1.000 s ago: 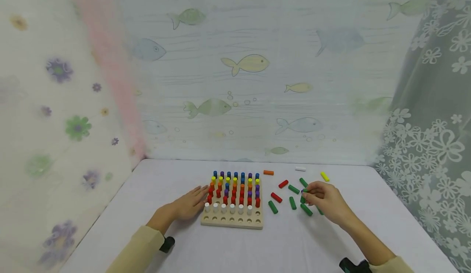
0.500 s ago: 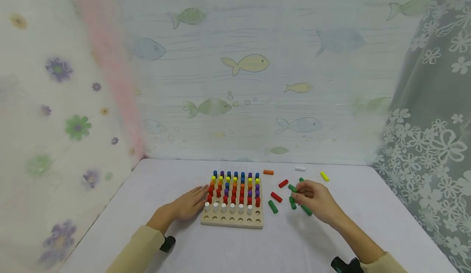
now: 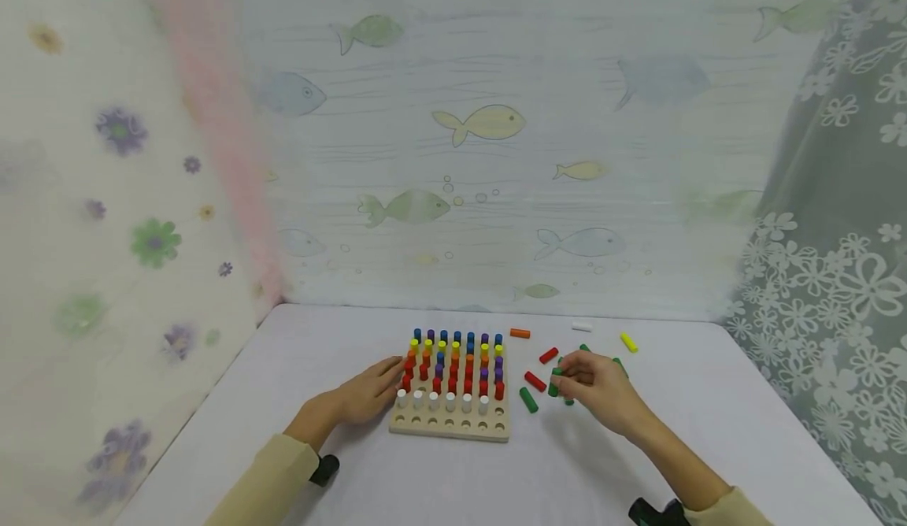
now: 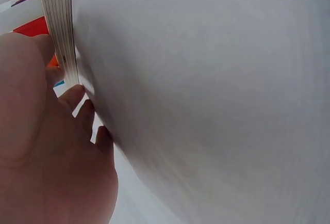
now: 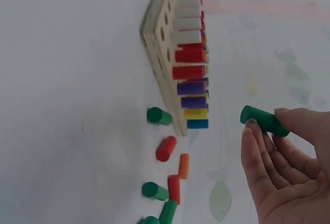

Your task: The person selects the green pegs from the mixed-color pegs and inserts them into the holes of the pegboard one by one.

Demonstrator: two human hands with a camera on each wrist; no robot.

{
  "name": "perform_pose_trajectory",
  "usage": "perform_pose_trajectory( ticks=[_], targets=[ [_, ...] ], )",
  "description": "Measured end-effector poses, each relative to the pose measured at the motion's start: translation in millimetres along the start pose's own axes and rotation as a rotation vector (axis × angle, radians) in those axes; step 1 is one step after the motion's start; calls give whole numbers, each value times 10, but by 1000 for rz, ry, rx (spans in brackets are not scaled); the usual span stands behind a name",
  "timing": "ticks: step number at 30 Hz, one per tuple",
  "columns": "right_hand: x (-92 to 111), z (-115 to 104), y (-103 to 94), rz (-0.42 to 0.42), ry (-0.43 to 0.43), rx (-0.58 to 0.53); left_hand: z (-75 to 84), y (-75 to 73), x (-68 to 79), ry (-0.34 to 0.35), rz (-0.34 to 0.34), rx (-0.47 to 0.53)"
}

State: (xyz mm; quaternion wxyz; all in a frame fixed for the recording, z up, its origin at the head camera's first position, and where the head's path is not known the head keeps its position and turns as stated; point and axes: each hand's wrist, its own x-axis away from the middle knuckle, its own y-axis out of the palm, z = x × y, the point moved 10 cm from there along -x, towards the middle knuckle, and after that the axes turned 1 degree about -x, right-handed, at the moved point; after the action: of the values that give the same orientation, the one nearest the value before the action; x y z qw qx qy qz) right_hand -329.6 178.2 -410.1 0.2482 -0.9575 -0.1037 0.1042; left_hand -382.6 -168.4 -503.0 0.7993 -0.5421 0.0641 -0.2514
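We see unfilled holes (image 3: 449, 423) at the near end of the board (image 3: 449, 435). Left of it, the left hand (image 3: 364, 394) lies outstretched, probably touching; the contact is half hidden. Right of it, the right hand (image 3: 602, 394) pinches a green peg (image 5: 265, 120); a loosened fingertip hold could drop it. Farther lies an orange peg (image 3: 520, 333).

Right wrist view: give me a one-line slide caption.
Right hand pinching a green peg, with a partly filled pegboard and loose pegs on the white tabletop.
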Motion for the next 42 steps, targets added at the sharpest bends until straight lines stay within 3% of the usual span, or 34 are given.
perform_pose_trajectory(
  ticks=[13,22,31,42],
  targets=[
    [-26,-100,157,-38,-65,3,63,-19,41,8,14,-21],
    [-80,-208,306,-48,-65,-59,77,-33,65,0,16,-24],
    [-122,-289,456,-66,-68,-44,142,-55,79,4,14,-2],
    [-118,-327,596,-99,-97,-63,84,23,93,25,25,6]
  ],
)
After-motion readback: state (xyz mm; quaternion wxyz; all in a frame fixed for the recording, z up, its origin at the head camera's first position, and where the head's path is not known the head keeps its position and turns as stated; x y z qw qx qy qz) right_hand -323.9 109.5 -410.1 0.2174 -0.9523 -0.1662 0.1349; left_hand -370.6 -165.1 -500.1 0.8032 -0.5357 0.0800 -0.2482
